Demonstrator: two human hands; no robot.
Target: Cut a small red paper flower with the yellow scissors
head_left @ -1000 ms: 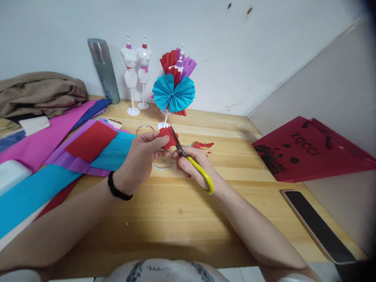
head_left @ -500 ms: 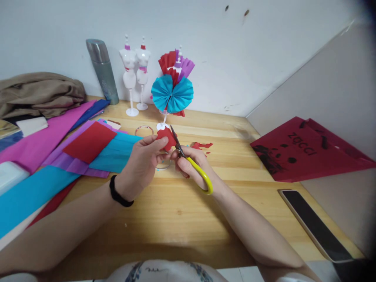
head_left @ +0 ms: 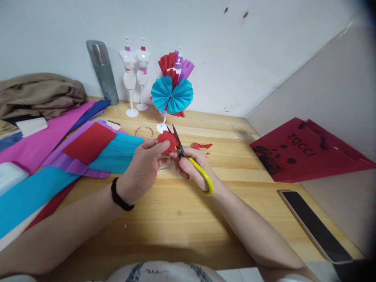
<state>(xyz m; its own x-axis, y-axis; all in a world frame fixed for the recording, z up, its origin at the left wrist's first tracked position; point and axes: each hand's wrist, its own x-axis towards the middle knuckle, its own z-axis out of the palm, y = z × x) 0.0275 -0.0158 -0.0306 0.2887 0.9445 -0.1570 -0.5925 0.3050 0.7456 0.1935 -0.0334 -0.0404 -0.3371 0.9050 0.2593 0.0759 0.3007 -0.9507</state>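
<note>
Left hand: I have the left hand (head_left: 143,162) just left of centre frame, closed in a pinch with the thumb on top; I judge this steadies something thin.
Red paper piece: the red paper piece (head_left: 167,143) sits in that pinch at mid-frame, its right edge out past the thumb, which I take as leaving the edge within the blades' reach.
Right hand: I have the right hand (head_left: 192,162) just right of centre, curled around the scissors (head_left: 199,169); how the lower fingers sit in the handles I cannot tell.
Blades: parted and pointing up the frame, at the paper's right edge; the hands nearly meet, probably for control.
Red scraps: the red scraps (head_left: 202,146) lie on the table (head_left: 179,235), right of the hands.
Stacked sheets: the red sheet (head_left: 89,142) overlaps the blue sheet (head_left: 114,154) at left, perhaps laid there to be near the left hand.
Dressed form: the blue pleated fan (head_left: 161,94) fronts a white stand at upper centre, probably turned forward to show it.
Bag: the red bag (head_left: 311,152) leans at right; I cannot see inside.
Bottle: the grey bottle (head_left: 104,76) stands capped at upper left, contents hidden.
White box: the white box (head_left: 11,172) is cut off at the left edge; I cannot tell what it holds.
</note>
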